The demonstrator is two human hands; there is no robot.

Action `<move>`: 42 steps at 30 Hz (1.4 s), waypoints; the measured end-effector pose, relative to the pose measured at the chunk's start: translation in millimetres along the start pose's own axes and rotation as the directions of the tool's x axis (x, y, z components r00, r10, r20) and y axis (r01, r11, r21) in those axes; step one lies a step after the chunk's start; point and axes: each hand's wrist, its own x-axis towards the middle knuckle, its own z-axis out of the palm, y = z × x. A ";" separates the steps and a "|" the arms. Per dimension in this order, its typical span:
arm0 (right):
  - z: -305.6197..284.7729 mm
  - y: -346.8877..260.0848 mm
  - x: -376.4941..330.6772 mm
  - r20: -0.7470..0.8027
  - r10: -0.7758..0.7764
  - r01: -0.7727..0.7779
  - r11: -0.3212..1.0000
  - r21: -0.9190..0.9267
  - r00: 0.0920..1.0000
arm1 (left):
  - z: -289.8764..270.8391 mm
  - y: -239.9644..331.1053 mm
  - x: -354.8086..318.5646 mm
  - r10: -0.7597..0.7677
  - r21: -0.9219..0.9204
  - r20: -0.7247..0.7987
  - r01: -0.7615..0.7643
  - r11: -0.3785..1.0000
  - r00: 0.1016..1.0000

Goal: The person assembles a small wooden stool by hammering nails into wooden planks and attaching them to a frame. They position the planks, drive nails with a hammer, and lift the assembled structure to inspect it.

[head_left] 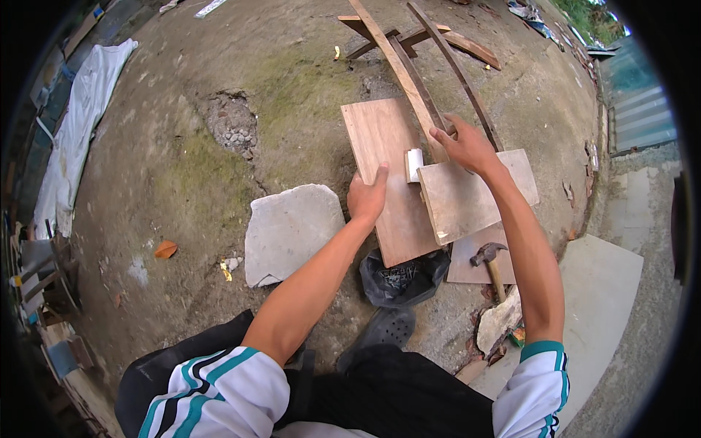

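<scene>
My left hand (369,196) is closed on the left edge of a reddish plywood board (391,139), thumb on its face and fingers hidden behind. My right hand (467,146) is closed about the near end of a long thin wooden strip (400,67), just above a paler plywood piece (475,193). Between the two plywood pieces sits a small white cylinder-like thing (415,165); its kind is unclear. Under the board's near end lies a black plastic bag (404,288) with several nails inside. A claw hammer (495,271) rests to the right, below my right forearm.
Other wooden strips (460,73) stretch away beyond my hands, over crossed wood pieces (467,50). A flat stone slab (293,233) lies left of the board. A large pale sheet (595,306) is at right, a white cloth (84,131) far left. The concrete ground has a broken hollow (232,124).
</scene>
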 end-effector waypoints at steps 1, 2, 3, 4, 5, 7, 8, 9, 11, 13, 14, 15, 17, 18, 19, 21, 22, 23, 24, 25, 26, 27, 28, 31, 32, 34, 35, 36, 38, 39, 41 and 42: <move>-13.8 -1.2 -12.1 -0.053 0.075 -0.077 0.996 -0.042 0.996 | -2.3 -1.3 3.0 0.003 0.008 -0.001 -0.003 1.000 1.000; -24.9 0.0 -26.6 -0.111 0.147 -0.156 0.984 -0.082 0.983 | -5.5 -4.0 7.3 0.005 0.015 0.000 -0.005 1.000 1.000; -31.2 7.7 -41.7 -0.153 0.257 -0.275 0.955 -0.108 0.954 | -8.7 -5.7 10.4 0.008 0.022 0.003 -0.008 1.000 1.000; -39.0 20.5 -61.0 -0.203 0.370 -0.399 0.907 -0.131 0.907 | -9.4 -4.0 10.6 0.007 0.043 0.017 -0.008 0.999 1.000; -44.3 33.9 -80.7 -0.056 0.542 -0.544 0.839 -0.012 0.838 | -12.0 -1.0 11.2 0.008 0.063 0.024 -0.010 0.998 1.000; -45.3 60.5 -123.3 0.215 0.715 -0.743 0.661 0.101 0.665 | -8.3 0.8 13.6 0.013 0.082 0.053 -0.017 0.997 0.999; -38.0 68.4 -140.0 0.324 0.733 -0.794 0.597 0.115 0.598 | -7.0 -1.0 16.0 0.018 0.080 0.060 -0.023 0.997 0.998; -29.5 71.1 -152.0 0.326 0.730 -0.799 0.534 0.276 0.601 | -7.2 -2.4 18.8 0.023 0.079 0.065 -0.028 0.997 0.998; -13.5 80.2 -167.6 0.332 0.718 -0.738 0.365 0.568 0.611 | -11.3 -2.8 26.5 0.031 0.082 0.103 -0.040 0.996 0.994; 2.1 84.0 -170.6 0.401 0.677 -0.685 0.212 0.697 0.617 | -13.3 0.2 35.1 0.030 0.091 0.150 -0.045 0.995 0.988; 14.8 78.9 -169.5 0.378 0.662 -0.617 0.162 0.770 0.647 | -14.5 2.7 40.2 0.025 0.097 0.169 -0.042 0.994 0.985; 25.9 69.9 -164.9 0.359 0.643 -0.546 0.110 0.831 0.677 | -18.2 2.8 44.4 0.015 0.106 0.178 -0.035 0.994 0.984; 33.0 62.5 -154.7 0.288 0.619 -0.331 -0.048 0.943 0.731 | -20.7 8.3 49.8 0.038 0.173 0.188 -0.071 0.982 0.981; 42.7 67.7 -148.9 0.233 0.661 -0.241 -0.081 0.967 0.714 | -19.4 9.6 53.8 0.031 0.176 0.219 -0.071 0.982 0.975; 51.1 72.3 -145.7 0.179 0.700 -0.147 -0.106 0.983 0.691 | -19.3 10.9 58.3 0.026 0.178 0.246 -0.072 0.981 0.969; 65.1 83.0 -144.6 0.112 0.694 -0.054 -0.104 0.993 0.711 | -20.5 11.3 68.4 -0.002 0.228 0.263 -0.060 0.972 0.965; 70.0 87.9 -142.9 0.077 0.688 -0.009 -0.101 0.995 0.721 | -22.6 12.3 74.4 -0.026 0.232 0.290 -0.044 0.972 0.957; 72.6 93.8 -143.1 0.060 0.670 -0.003 -0.086 0.996 0.740 | -22.9 13.7 79.7 -0.050 0.235 0.317 -0.028 0.972 0.947; 72.9 97.0 -143.4 0.045 0.648 0.005 -0.075 0.997 0.760 | -23.8 17.0 83.0 -0.039 0.270 0.344 -0.058 0.961 0.938; 73.3 100.3 -143.1 0.030 0.626 0.013 -0.064 0.998 0.779 | -24.3 20.4 86.1 -0.030 0.303 0.371 -0.090 0.949 0.928; 73.6 103.9 -142.2 0.029 0.618 0.008 -0.057 0.998 0.786 | -24.3 22.7 87.6 -0.022 0.334 0.399 -0.123 0.934 0.917; 72.8 104.9 -143.2 0.031 0.614 0.002 -0.053 0.999 0.789 | -22.8 26.4 85.3 -0.032 0.354 0.403 -0.123 0.927 0.915; 72.1 106.3 -144.5 0.033 0.612 -0.003 -0.049 0.999 0.790 | -19.2 30.9 83.1 -0.042 0.373 0.408 -0.125 0.919 0.912; 69.6 108.7 -148.6 0.014 0.561 0.009 -0.038 0.999 0.828 | -11.8 28.2 90.5 -0.012 0.348 0.432 -0.154 0.925 0.902; 67.5 107.5 -148.5 0.012 0.547 0.003 -0.027 1.000 0.837 | -11.0 24.5 98.6 0.010 0.324 0.436 -0.167 0.931 0.900; 66.7 98.4 -150.1 0.020 0.517 -0.016 -0.012 1.000 0.856 | -13.5 24.0 116.0 0.004 0.364 0.459 -0.192 0.911 0.889; 68.1 92.9 -150.4 0.026 0.500 -0.019 -0.019 1.000 0.866 | -15.7 23.8 124.6 0.001 0.383 0.468 -0.204 0.901 0.884; 69.1 94.5 -155.6 0.027 0.495 -0.020 -0.020 1.000 0.868 | -12.9 29.1 125.0 0.013 0.368 0.506 -0.229 0.901 0.863; 70.2 97.4 -163.5 0.030 0.485 -0.024 -0.018 1.000 0.874 | -8.9 41.3 127.9 0.036 0.333 0.574 -0.274 0.902 0.818; 71.0 97.0 -165.7 0.033 0.476 -0.030 -0.014 0.999 0.879 | -9.1 47.6 130.2 0.041 0.364 0.589 -0.310 0.878 0.807; 73.2 96.2 -170.6 0.042 0.463 -0.036 -0.022 0.999 0.885 | -8.8 60.7 135.2 0.049 0.421 0.617 -0.382 0.823 0.785; 73.2 88.3 -172.0 0.048 0.456 -0.036 -0.034 0.999 0.888 | -9.2 63.4 140.3 0.056 0.447 0.611 -0.403 0.798 0.790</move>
